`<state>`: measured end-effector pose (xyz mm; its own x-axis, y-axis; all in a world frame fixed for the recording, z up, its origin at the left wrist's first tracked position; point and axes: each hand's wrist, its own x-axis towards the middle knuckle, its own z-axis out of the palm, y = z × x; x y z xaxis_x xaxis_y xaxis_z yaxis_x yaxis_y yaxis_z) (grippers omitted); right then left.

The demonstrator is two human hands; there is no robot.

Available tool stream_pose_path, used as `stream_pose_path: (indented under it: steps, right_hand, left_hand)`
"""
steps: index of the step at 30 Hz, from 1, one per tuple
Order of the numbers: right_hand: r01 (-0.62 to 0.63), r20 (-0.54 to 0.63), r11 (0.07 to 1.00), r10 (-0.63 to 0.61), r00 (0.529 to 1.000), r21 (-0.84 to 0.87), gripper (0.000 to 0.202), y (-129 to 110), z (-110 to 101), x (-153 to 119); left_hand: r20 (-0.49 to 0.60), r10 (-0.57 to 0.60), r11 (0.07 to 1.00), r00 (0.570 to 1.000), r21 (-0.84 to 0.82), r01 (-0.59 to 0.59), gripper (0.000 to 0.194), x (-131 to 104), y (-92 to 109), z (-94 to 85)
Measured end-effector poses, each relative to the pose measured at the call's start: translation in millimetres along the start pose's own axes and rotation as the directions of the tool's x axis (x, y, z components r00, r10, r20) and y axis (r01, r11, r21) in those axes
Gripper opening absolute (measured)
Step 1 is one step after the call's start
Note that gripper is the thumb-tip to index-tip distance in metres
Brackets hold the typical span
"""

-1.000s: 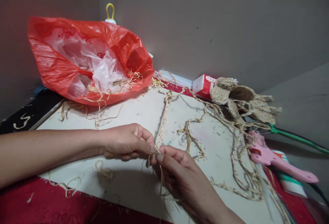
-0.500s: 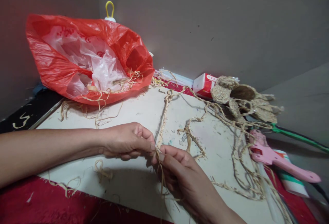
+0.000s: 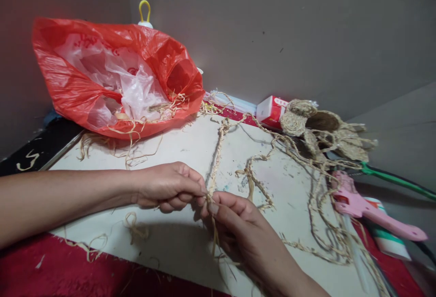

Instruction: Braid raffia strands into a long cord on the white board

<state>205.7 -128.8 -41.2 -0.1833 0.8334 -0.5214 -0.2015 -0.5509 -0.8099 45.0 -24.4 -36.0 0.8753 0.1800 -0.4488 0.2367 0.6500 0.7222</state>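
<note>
A pale braided straw cord [image 3: 217, 156] runs down the white board [image 3: 184, 145] to my fingertips. My left hand [image 3: 173, 187] comes in from the left and pinches the cord's lower end between thumb and forefinger. Close against it on the right, my right hand [image 3: 235, 220] also pinches the strands, thumb on top. Loose straw ends hang below the fingers. The exact crossing of the strands is hidden between the fingertips.
A red plastic bag [image 3: 119, 79] with straw stands at the back left. Long braided cord [image 3: 313, 215] loops across the right side, near a pink glue gun [image 3: 371, 208], woven straw pieces [image 3: 323, 129] and a red-white box [image 3: 270, 111]. Straw scraps [image 3: 134, 229] lie at the front left.
Both hands stay almost in place at the cord's end. The strands at the fingertips have shifted slightly, and fewer loose lengths stand out below them.
</note>
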Motion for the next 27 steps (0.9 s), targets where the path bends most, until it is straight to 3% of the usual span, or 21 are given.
stream_pose_path:
  steps: [11,15,19,27]
  right_hand:
    - [0.001,0.010,0.999,-0.001,1.000,0.052,0.033,0,1,0]
    - [0.005,0.001,0.999,-0.005,1.000,0.034,0.033,0,0,-1]
    - [-0.002,0.006,0.999,0.002,1.000,-0.032,0.031,2,-2,-1]
    - [0.010,-0.004,0.991,-0.011,1.000,-0.132,0.033,2,-4,-1]
  left_hand:
    - [-0.033,0.097,0.985,0.995,0.144,-0.091,0.028,3,-4,0.4]
    - [-0.115,0.184,0.944,0.976,0.296,-0.143,0.025,1,-3,8.8]
    - [-0.198,0.173,0.919,0.965,0.386,-0.085,0.021,-1,-2,15.9]
    - [-0.151,0.166,0.920,0.975,0.378,-0.098,0.019,0,-3,11.6]
